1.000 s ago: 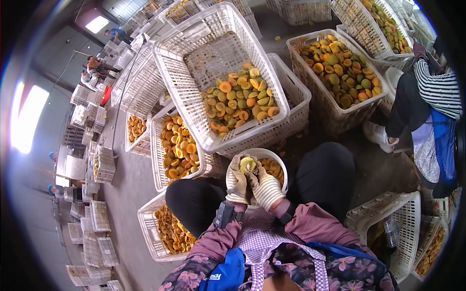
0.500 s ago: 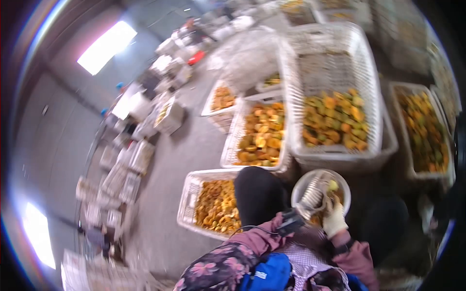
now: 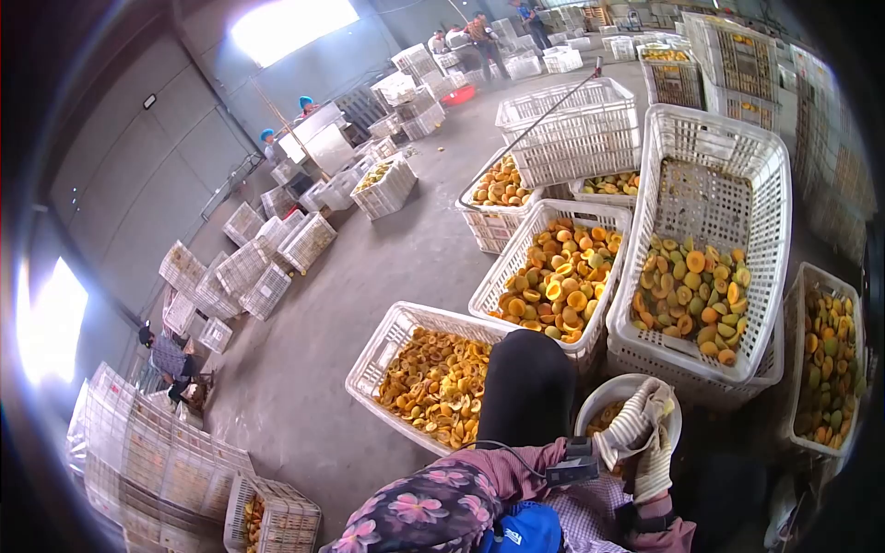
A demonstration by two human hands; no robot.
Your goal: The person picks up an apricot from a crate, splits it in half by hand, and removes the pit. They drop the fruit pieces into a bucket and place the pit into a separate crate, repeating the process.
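My left hand [image 3: 623,429], in a striped white knit glove, bends over a white bucket [image 3: 584,424] between my knees. Close against it, my right hand [image 3: 655,464] wears a similar glove and points up from below. The fingers of both look curled together over the bucket, and whatever they grip is hidden. Some orange fruit pieces [image 3: 604,417] show inside the bucket. In front stands a large white crate [image 3: 784,184] of green and orange halved fruit [image 3: 690,293], apparently peaches or apricots.
Left of my knee is a crate of darker fruit pieces [image 3: 433,382]; beyond it sits a crate of orange halves [image 3: 562,276]. Another fruit crate [image 3: 827,369] stands at right. Stacked crates [image 3: 157,452] line the left side. Several people [image 3: 484,41] are farther off.
The view has swung left, so the crates and bucket sit farther right and sharper. My left hand has turned over the bucket, and the pale fruit seen near the fingers is now hidden.
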